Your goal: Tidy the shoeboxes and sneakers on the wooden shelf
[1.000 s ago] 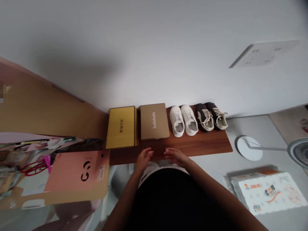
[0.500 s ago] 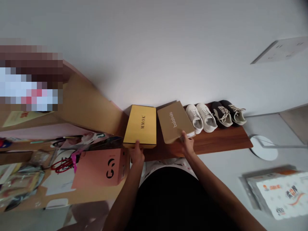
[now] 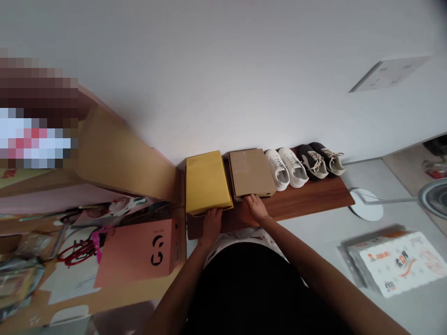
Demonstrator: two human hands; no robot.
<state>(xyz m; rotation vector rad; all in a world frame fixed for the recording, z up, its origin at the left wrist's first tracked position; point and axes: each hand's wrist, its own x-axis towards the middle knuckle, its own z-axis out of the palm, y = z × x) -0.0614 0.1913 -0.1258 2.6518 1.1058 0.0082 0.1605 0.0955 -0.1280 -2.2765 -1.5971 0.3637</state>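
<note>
A yellow shoebox (image 3: 206, 181) and a brown cardboard shoebox (image 3: 250, 172) lie side by side on a low reddish wooden board (image 3: 307, 201) against the white wall. My left hand (image 3: 211, 223) grips the near end of the yellow box, whose lid is tipped up so that no lettering shows. My right hand (image 3: 256, 207) holds the near edge of the brown box, fingers curled on it. Right of the boxes stand a pair of white sneakers (image 3: 287, 168) and a pair of dark sneakers (image 3: 320, 160).
A large cardboard carton (image 3: 115, 158) and a pink box with a black logo (image 3: 139, 251) sit at the left among clutter. A white round fan base (image 3: 366, 210) and a pack of tissue paper (image 3: 398, 263) lie on the grey floor at the right.
Both hands went from hovering at the board's front edge to the near ends of the two boxes. The lids have tilted so their printed names no longer show.
</note>
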